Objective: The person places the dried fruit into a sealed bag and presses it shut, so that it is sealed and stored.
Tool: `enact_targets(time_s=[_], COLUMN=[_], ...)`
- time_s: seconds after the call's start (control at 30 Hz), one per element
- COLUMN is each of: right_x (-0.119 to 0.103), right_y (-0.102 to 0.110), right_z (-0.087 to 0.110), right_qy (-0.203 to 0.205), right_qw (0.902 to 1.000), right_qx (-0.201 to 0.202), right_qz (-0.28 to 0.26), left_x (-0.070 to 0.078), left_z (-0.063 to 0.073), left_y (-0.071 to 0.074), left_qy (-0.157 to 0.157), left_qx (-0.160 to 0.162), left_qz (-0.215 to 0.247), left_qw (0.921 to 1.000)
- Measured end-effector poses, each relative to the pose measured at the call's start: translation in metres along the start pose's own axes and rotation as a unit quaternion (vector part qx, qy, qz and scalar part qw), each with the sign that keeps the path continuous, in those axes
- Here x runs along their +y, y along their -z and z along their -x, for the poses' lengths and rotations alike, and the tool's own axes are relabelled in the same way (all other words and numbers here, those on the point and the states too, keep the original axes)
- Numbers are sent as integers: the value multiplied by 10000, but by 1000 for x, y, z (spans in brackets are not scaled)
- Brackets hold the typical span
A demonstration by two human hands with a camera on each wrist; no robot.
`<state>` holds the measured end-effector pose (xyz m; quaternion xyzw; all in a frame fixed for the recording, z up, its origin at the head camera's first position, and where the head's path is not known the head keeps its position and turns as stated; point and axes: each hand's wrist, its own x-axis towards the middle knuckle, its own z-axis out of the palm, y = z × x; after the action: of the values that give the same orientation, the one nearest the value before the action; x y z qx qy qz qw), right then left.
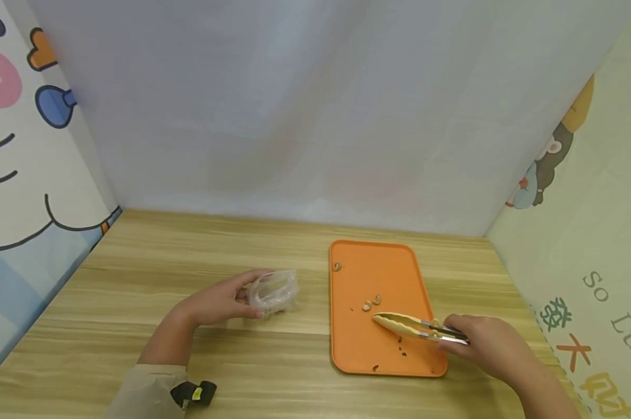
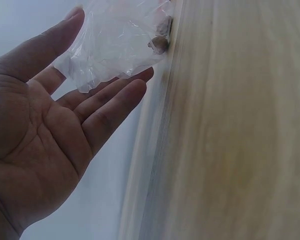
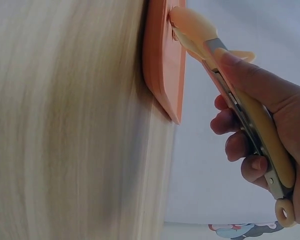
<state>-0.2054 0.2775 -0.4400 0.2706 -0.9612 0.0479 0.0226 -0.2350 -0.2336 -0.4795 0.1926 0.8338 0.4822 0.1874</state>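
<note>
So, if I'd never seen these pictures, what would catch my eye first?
Probably the bright orange rectangular tray, right of centre on the wood-grained table, with a few small pale brown pieces on it. At its right edge, the right hand grips metal tongs with yellow ends; left of it, the left hand holds a clear plastic container.

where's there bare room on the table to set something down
The widest bare patch of table lies left of the left hand and clear container, back to the pale backdrop. A narrower strip separates that container from the orange tray. The tray's middle and near end are crowded: tongs, pale pieces, dark bits.
</note>
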Motion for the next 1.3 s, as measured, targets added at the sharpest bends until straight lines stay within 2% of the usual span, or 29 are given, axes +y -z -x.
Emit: enact_targets(time_s=[0.3, 0.53, 0.8, 0.93, 1.13, 1.3], right_x=[0, -1, -3, -5, -11, -16], right_y=[2, 8, 9, 11, 17, 20], right_z=[0, 0, -3, -7, -19, -31], right_qy=[21, 91, 273, 386, 428, 583], right_qw=[9999, 9994, 9988, 9981, 9986, 9975], right_qx=[81, 315, 415, 472, 310, 396], right_qz=[59, 63, 11, -16, -43, -6], left_x=[-1, 1, 1, 0, -2, -1], left_z=[-1, -1, -1, -1, -1, -1], left_y=[0, 0, -1, -1, -1, -1], left_qy=[-88, 61, 57, 5, -46, -66], left_qx=[-184, 25, -4, -67, -114, -143], left_qz=[179, -12, 7, 42, 73, 161], left_qw=[9996, 10000, 10000, 10000, 9999, 9997])
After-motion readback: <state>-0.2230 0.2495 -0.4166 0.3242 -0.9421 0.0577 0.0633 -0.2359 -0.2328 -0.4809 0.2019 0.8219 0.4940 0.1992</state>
